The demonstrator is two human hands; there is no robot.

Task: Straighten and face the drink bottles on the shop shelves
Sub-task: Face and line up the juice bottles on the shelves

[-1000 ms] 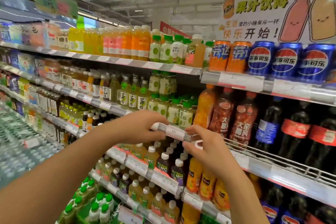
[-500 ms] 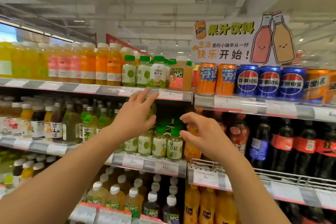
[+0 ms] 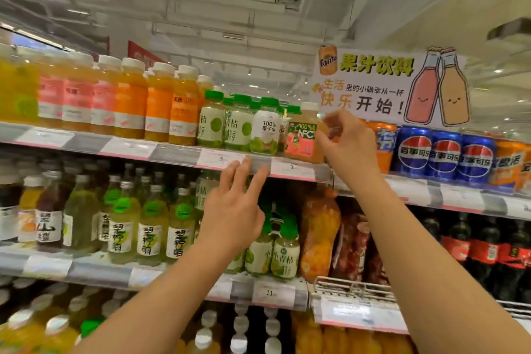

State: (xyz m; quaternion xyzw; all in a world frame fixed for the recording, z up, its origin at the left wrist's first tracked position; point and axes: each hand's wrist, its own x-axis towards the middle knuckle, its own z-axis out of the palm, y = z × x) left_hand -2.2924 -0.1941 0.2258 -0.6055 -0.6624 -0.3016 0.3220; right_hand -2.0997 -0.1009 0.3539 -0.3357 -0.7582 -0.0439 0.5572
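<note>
Fingers (image 3: 334, 123) of right hand (image 3: 349, 149) beside one NFC bottle (image 3: 304, 138).

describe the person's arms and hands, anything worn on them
Both forearms are bare as far as the frame shows, with no sleeves visible. The left hand and right hand wear no gloves, and no watch, bracelet or ring is visible.

Bottles upright along the shelves

On the top shelf (image 3: 178, 153), orange juice bottles (image 3: 172, 106) stand in a row with white caps, beside green-capped bottles (image 3: 238, 126) and an NFC bottle (image 3: 303, 138), labels forward. Below, green-capped lime bottles (image 3: 149, 227) stand upright on the middle shelf (image 3: 86, 267)
</note>
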